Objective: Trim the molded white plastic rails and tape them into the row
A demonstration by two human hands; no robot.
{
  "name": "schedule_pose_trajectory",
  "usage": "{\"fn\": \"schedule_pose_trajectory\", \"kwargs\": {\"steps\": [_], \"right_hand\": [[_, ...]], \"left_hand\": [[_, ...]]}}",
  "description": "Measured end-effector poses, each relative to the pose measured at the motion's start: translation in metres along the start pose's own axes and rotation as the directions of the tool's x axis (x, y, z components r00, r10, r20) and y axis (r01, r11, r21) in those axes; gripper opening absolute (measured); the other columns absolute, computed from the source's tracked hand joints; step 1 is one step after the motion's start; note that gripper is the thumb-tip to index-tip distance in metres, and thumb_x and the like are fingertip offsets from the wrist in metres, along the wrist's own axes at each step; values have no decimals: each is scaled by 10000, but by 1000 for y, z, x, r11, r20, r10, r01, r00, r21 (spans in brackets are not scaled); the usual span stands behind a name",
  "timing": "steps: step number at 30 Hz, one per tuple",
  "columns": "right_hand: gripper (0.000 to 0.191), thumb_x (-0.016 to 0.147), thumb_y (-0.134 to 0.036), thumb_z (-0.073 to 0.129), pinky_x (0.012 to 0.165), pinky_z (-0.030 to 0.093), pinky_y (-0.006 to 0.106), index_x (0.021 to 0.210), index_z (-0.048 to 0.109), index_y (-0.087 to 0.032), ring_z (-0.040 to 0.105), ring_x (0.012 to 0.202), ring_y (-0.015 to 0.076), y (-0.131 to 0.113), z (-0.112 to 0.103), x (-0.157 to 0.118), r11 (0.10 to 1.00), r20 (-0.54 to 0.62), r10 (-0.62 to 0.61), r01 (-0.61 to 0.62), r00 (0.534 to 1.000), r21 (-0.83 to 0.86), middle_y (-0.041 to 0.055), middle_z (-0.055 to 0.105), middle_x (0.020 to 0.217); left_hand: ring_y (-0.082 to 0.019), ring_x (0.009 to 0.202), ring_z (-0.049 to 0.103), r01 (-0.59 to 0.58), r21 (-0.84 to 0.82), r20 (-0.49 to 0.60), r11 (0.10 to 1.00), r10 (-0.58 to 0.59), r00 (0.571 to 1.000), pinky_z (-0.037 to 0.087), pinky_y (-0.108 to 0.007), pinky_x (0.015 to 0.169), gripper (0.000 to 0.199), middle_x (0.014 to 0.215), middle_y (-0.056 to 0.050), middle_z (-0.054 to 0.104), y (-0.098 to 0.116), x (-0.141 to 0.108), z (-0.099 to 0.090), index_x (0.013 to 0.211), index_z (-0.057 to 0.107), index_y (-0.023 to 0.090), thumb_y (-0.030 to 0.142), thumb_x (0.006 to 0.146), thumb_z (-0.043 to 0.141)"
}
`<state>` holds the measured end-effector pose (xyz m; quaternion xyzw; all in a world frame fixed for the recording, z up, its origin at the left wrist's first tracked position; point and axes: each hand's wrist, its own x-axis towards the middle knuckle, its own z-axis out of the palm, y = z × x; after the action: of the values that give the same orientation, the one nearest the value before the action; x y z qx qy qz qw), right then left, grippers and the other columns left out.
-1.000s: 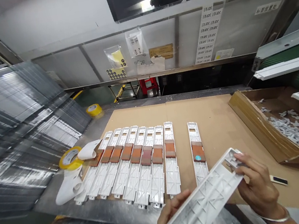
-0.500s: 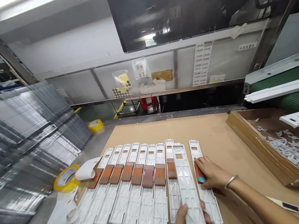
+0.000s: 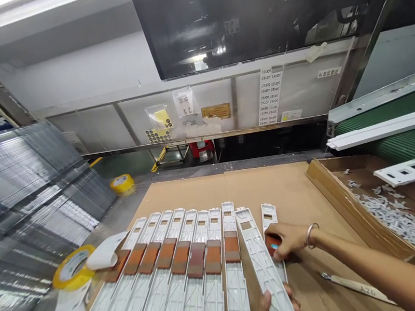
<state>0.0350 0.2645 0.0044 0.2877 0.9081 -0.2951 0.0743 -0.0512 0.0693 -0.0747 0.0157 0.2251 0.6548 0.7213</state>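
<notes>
My left hand (image 3: pixel 266 309) is closed around the lower part of a long white ribbed plastic strip (image 3: pixel 266 267), held tilted above the cardboard. Just right of it lies another white strip (image 3: pixel 268 210), partly covered. My right hand (image 3: pixel 289 236) is closed on a reddish-brown block (image 3: pixel 270 242) with a blue spot, on that strip; whether the block is lifted off it I cannot tell. To the left, several white strips (image 3: pixel 235 293) lie side by side in a row, each with a brown block (image 3: pixel 212 254) across it.
A cardboard box (image 3: pixel 353 214) of small white plastic pieces (image 3: pixel 406 218) stands at right, beside a green conveyor (image 3: pixel 406 142) carrying white strips. A slim handled tool marked A26 (image 3: pixel 356 287) lies near my right forearm. Yellow tape rolls (image 3: pixel 71 269) and stacked grey sheets (image 3: pixel 30 204) are at left.
The strip in my left hand now leans more, its top toward the left. My right fingers have curled more around the brown block. The view has shifted slightly, showing more of the handled tool.
</notes>
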Motion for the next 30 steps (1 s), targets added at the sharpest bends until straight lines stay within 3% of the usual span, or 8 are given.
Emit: {"fn": "schedule_pose_trajectory", "kwargs": {"steps": [6,9,11,16,20,26,28,30], "right_hand": [[407,933,-472,454,755,524,378,1158,541,-144,625,894,187,13,-20,-20,954,-136,-103,137,985,268,85,623,1074],[630,856,-494,486,898,470,456,1348,374,-116,511,1159,276,-13,-11,-47,930,-279,-120,206,953,303,175,482,1318],[795,744,-435,603,1035,347,488,1405,294,-119,350,1295,308,-38,2,-67,927,-348,-142,248,927,280,177,370,1410],[871,596,-138,538,1087,280,478,1429,283,-137,313,1302,290,-85,47,-91,971,-374,-219,239,901,6,146,386,1395],[870,585,-101,492,1060,316,506,1428,278,-74,319,1291,314,-89,68,-87,982,-396,-187,166,899,-87,191,377,1390],[866,676,-188,584,1067,305,506,1459,222,-105,260,1339,328,-91,64,-98,977,-357,-209,211,911,-33,183,296,1448],[830,777,-333,583,1081,283,494,1475,171,-155,181,1378,317,-95,63,-99,971,-435,-139,208,890,114,156,184,1504],[723,894,-444,428,1071,301,487,1482,113,-166,199,1379,293,-102,66,-95,941,-551,87,112,830,319,162,177,1508]], "left_hand": [[-146,487,539,66,0,13,998,-66,998,382,-246,474,663,581,-79,608,1,1,-2,850,670,83,712,659,584],[-172,471,563,118,7,-19,993,-118,993,441,-287,509,730,540,-74,615,-2,4,4,813,692,94,781,599,570],[-241,611,637,133,11,-34,991,-133,991,500,-353,634,695,586,-85,651,0,2,10,760,705,120,777,553,612],[-297,1188,510,-123,170,-118,978,144,983,349,-386,1038,504,1137,-82,667,9,-13,21,1004,708,191,576,679,679],[-307,1175,520,-253,234,-95,939,281,955,298,-425,1074,493,1062,-95,689,2,-18,22,1013,705,186,572,711,652],[-331,1084,579,-334,306,35,891,341,940,374,-464,1007,616,1092,-123,678,1,-26,23,1096,670,191,567,612,731],[-323,1055,599,-341,342,73,876,337,939,395,-467,989,554,1056,-121,692,4,-33,25,1091,672,203,535,650,714],[-323,1047,605,-361,397,106,844,349,931,420,-460,969,532,1064,-122,690,5,-41,28,1104,670,208,528,680,688]]}}
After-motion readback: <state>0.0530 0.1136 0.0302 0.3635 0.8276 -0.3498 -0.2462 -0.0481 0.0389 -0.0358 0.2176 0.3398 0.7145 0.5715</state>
